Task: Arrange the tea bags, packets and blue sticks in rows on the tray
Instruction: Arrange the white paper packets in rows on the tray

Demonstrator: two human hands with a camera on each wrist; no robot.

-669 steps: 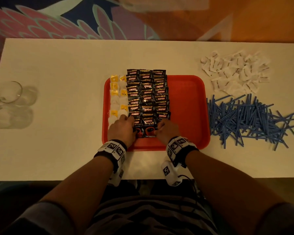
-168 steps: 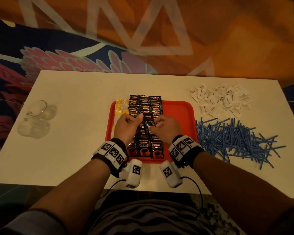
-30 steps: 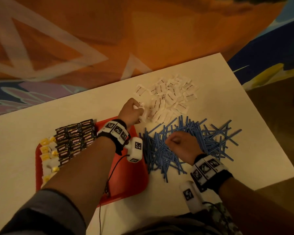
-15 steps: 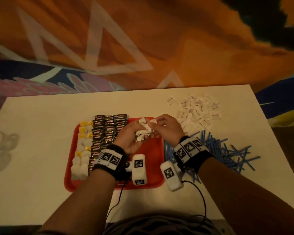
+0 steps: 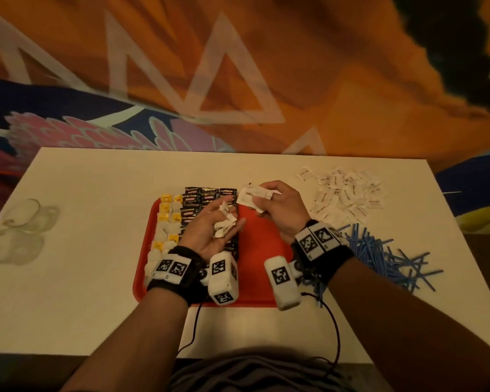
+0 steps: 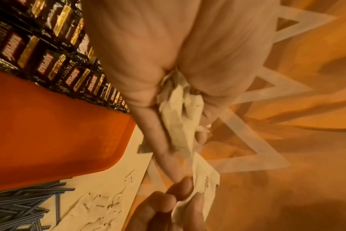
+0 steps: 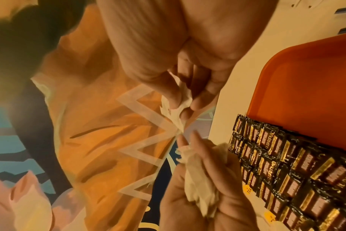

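We see both hands raised over the red tray (image 5: 263,250), which sits on the white counter (image 5: 82,278). The left hand (image 5: 209,230) is turned palm up, and its fingers (image 6: 164,140) are curled loosely around a crumpled bunch of white packets (image 5: 224,224) lying in the palm. The right hand (image 5: 280,210) hovers just beyond it, above the far edge of the tray, and its fingers (image 7: 168,87) are pinched together on a single white packet (image 5: 252,195) with dark print on it.

On the tray's left part, we find the tea bags (image 5: 166,224) with yellow tags laid in rows along the left edge, and right beside them the dark coffee packets (image 5: 198,199) laid in overlapping rows; the left hand and wrist cover part of these rows. The right part of the tray is bare red.

Off the tray, on the counter to the right, a loose heap of white packets (image 5: 345,193) lies at the far side, and a tangled pile of blue sticks (image 5: 379,258) lies nearer to us, just beside the tray's right edge. Far to the left on the counter we make out some clear glassware (image 5: 26,222).
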